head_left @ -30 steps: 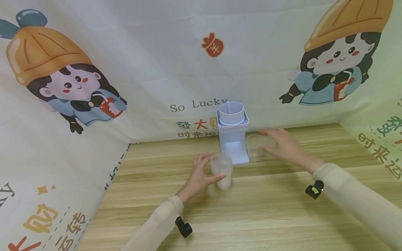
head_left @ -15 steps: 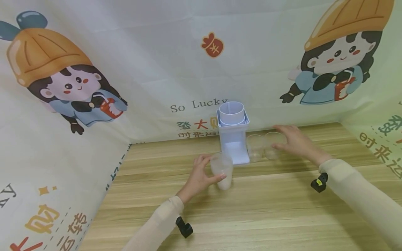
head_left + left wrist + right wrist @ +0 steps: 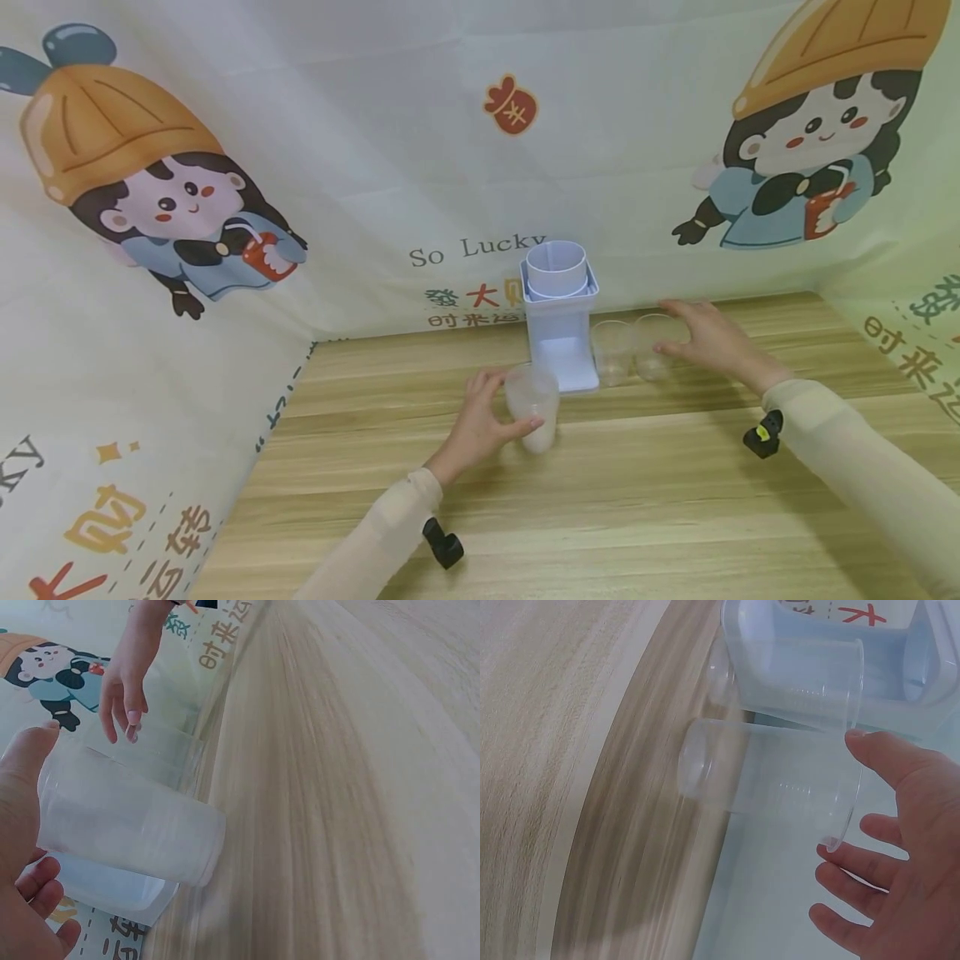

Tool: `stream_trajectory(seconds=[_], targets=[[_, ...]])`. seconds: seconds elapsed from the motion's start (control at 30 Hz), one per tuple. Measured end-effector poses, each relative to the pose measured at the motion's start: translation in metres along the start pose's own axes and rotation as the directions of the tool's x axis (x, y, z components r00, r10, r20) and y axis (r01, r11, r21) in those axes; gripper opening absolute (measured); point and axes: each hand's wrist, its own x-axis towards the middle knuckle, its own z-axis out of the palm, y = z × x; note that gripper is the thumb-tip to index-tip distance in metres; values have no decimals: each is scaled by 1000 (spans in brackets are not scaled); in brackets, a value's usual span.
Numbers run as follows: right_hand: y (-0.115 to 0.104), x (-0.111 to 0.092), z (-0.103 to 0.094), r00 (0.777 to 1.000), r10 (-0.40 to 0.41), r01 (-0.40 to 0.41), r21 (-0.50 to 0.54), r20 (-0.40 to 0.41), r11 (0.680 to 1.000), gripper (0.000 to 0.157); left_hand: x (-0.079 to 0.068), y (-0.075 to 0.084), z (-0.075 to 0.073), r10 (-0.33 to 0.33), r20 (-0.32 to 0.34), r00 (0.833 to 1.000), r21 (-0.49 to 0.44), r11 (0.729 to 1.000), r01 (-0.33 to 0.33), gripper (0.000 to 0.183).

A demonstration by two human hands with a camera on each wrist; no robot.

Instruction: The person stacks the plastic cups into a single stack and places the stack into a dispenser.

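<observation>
The left hand (image 3: pixel 480 425) curls round a cloudy-white translucent plastic cup (image 3: pixel 531 400), in front of the pale-blue plastic stand (image 3: pixel 558 321). The right hand (image 3: pixel 705 337) pinches a clear colourless plastic tumbler (image 3: pixel 648 358) at its rim, right of the stand; between them is a second clear tumbler (image 3: pixel 612 354), upright just beside the stand.

- Here's the table (image 3: pixel 637 500) spread below, with the backdrop cloth (image 3: pixel 375 208) rising behind it
- At the table's back stands the stand (image 3: pixel 561 362), a cylinder (image 3: pixel 557 271) sitting in its top
- Out before the stand, slightly left: the front cup (image 3: pixel 534 396), left hand (image 3: pixel 477 429) at its left side
- Just right of the stand, the inner cup (image 3: pixel 612 354)
- Right beside that, the outer cup (image 3: pixel 651 364), right hand (image 3: pixel 712 337) at its rim
</observation>
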Motion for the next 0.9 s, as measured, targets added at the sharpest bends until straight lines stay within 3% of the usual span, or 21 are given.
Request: stream_trajectory(seconds=[0.43,0.9], targets=[[2,-1,-2,1000,1,-1,1,-18,1000,71,2,5,-1,50,-30,998,-12,999,-51,67],[1,-13,-9,1000,-9,9,7,-25,1000,71,3,5,-2,18,-18,1000,-10,1000,-18,68]])
